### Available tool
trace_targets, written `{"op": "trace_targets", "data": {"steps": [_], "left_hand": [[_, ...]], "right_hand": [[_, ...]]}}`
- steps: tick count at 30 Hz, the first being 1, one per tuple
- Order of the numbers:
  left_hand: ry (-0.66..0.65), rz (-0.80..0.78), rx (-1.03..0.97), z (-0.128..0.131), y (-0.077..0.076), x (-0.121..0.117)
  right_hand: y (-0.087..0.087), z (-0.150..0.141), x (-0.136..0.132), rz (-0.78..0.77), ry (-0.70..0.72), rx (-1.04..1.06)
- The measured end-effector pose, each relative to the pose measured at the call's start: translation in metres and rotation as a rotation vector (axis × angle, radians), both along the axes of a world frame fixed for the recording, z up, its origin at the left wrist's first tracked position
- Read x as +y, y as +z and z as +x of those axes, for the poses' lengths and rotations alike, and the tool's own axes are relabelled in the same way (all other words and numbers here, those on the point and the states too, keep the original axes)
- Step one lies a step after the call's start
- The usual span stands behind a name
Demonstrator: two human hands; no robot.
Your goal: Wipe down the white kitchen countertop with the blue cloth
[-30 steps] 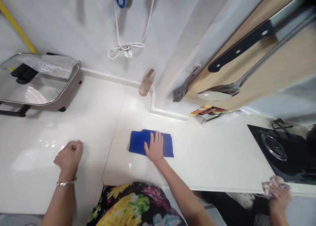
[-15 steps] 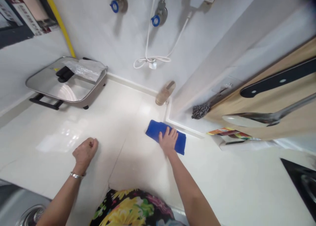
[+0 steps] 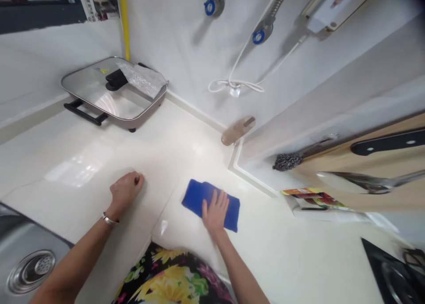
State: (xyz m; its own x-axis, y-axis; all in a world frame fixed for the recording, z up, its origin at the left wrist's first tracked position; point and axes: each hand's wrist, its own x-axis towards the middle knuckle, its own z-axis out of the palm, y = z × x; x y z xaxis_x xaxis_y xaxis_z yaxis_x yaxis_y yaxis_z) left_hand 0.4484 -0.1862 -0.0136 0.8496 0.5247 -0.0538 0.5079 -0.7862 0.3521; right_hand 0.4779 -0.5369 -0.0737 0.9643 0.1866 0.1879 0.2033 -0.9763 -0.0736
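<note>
Head | pan [image 3: 146, 115]: lidded, contents unclear | left grip [image 3: 126, 191]: balled, hold unclear | right grip [image 3: 215, 212]: flat on blue cloth [image 3: 195, 198]

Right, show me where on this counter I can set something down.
Between the left hand and the lidded pan, and from the blue cloth across toward the black hob. It is crowded around the wooden board, with its knife, spoon and bright packets.
</note>
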Motion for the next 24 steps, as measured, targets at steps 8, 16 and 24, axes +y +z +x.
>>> {"op": "trace_targets", "data": {"steps": [8,16,24], "left_hand": [[-0.068,-0.021,0.019,0.001,-0.007,0.005],[-0.034,-0.069,0.012,0.002,-0.007,0.005],[-0.003,-0.006,0.004,0.001,-0.016,0.005]], "right_hand": [[0.016,0.024,0.054,-0.071,0.193,0.091],[0.017,0.131,0.062,-0.092,0.158,0.069],[0.006,0.211,0.070,-0.027,0.048,0.044]]}}
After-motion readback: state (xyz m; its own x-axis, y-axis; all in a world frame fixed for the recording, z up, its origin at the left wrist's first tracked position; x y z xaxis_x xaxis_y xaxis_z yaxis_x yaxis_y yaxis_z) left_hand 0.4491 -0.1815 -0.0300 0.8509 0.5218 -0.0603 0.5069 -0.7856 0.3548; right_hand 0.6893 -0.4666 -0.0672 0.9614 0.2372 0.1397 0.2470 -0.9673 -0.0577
